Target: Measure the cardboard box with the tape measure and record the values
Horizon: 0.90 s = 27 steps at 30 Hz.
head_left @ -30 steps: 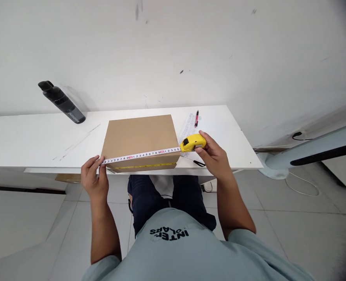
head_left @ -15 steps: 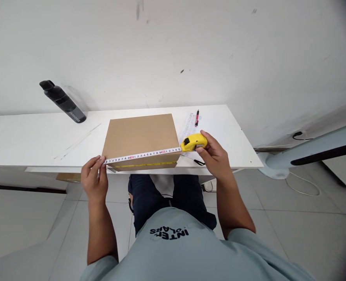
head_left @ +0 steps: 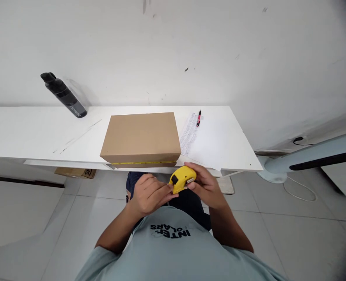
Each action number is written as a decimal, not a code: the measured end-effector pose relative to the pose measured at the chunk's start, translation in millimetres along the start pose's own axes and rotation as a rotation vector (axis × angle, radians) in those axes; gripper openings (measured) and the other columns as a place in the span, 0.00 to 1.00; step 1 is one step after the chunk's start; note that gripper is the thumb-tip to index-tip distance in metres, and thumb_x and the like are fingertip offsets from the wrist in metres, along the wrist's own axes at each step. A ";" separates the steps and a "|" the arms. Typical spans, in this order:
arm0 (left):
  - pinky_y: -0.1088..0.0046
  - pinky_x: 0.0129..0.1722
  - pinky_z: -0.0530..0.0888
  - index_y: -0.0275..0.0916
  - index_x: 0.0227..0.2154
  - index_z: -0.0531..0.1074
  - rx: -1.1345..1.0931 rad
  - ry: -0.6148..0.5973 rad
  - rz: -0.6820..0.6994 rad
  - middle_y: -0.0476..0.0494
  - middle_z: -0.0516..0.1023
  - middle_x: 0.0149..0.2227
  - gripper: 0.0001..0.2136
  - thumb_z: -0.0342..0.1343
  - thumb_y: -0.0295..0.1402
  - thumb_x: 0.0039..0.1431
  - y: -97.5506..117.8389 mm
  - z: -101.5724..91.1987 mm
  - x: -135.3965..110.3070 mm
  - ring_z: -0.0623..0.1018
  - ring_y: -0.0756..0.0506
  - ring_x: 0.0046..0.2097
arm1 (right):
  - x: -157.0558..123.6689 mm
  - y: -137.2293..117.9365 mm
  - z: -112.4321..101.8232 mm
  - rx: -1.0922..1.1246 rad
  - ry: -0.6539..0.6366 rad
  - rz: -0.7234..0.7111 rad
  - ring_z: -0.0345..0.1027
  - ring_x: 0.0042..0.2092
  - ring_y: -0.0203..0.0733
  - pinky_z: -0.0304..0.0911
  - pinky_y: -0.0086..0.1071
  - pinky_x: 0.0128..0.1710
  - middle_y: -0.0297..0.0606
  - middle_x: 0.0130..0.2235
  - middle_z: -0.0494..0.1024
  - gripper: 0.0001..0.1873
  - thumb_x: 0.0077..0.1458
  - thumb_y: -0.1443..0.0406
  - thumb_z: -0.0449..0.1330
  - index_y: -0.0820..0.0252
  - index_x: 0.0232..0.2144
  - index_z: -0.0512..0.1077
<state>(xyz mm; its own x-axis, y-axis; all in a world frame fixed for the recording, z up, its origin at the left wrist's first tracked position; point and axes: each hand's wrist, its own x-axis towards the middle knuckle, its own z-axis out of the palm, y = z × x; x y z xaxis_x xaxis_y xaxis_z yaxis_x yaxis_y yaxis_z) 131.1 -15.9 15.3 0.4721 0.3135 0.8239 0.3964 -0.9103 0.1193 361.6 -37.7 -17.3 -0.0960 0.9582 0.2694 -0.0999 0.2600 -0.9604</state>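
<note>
A brown cardboard box (head_left: 140,136) sits at the front edge of the white table (head_left: 38,132), a yellow strip along its front side. Below the table edge, over my lap, my right hand (head_left: 206,185) grips a yellow tape measure (head_left: 182,178). My left hand (head_left: 149,195) is closed beside it, fingertips pinched at the case's mouth, where the blade's end is hidden. No blade shows outside the case.
A black bottle (head_left: 63,95) stands at the back left of the table by the wall. A printed sheet (head_left: 190,134) with a red-and-black pen (head_left: 199,118) lies right of the box. A light blue fan base (head_left: 278,169) and cable are on the floor at right.
The tape was stretched along the box's front edge between both hands. Now the blade is back in the case, and both hands have come together below the table edge.
</note>
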 end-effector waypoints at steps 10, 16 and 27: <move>0.68 0.41 0.74 0.41 0.54 0.72 0.369 0.032 -0.302 0.43 0.81 0.38 0.18 0.62 0.43 0.66 -34.0 -31.0 -64.9 0.79 0.45 0.38 | -20.0 47.3 -1.8 0.191 -0.007 0.351 0.74 0.47 0.39 0.70 0.37 0.54 0.37 0.49 0.77 0.53 0.60 0.57 0.69 0.45 0.76 0.41; 0.61 0.56 0.74 0.44 0.65 0.63 0.162 0.398 -1.000 0.34 0.69 0.62 0.30 0.62 0.47 0.64 -65.7 -39.4 -102.1 0.74 0.40 0.60 | -10.5 82.4 15.3 0.251 -0.042 0.404 0.74 0.47 0.40 0.69 0.36 0.53 0.37 0.47 0.77 0.57 0.57 0.55 0.70 0.49 0.76 0.40; 0.66 0.53 0.76 0.46 0.60 0.69 -0.161 0.470 -1.212 0.39 0.74 0.54 0.29 0.63 0.53 0.60 -75.5 -12.9 -121.0 0.76 0.43 0.55 | -1.7 92.6 3.8 0.172 0.038 0.384 0.74 0.55 0.45 0.69 0.41 0.58 0.43 0.55 0.78 0.46 0.56 0.49 0.70 0.47 0.72 0.59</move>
<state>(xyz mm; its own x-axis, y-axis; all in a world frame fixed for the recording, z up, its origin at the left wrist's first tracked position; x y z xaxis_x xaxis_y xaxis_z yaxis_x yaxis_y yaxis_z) 33.8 11.4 -86.3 -0.4467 0.8572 0.2562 0.2594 -0.1500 0.9540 348.8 -15.7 -106.5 -0.1220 0.9862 -0.1120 -0.2285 -0.1378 -0.9637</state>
